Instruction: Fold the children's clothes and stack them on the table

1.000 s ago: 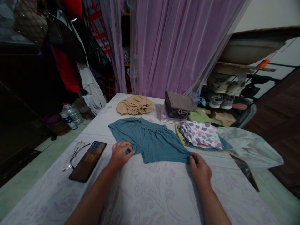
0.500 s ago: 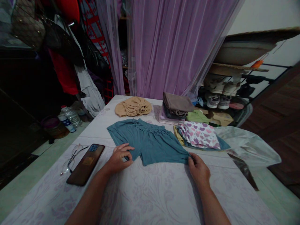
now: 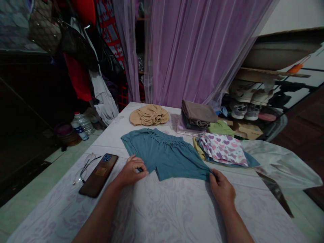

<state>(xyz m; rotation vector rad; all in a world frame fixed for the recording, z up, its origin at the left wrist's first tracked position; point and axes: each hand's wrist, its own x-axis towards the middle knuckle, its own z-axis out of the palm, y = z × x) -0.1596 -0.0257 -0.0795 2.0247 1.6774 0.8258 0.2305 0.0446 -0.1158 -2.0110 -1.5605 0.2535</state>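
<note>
Two hands: both pinch the near hem of one garment.
Table (image 3: 177,216): covered by a pale floral cloth, carrying everything below.
Teal shorts (image 3: 165,155): spread flat at the middle, waistband away from the person, leg hems toward the hands.
Folded stack (image 3: 197,116): behind the shorts, beside a tan cap (image 3: 149,115).
Heart-print cloth (image 3: 224,149): just right of the shorts.
Phone (image 3: 99,174): left of the left hand, glasses (image 3: 84,163) beside it.
Left hand (image 3: 131,172): fingers closed on the left leg hem.
Right hand (image 3: 222,190): fingers nipping the right leg's corner.
</note>
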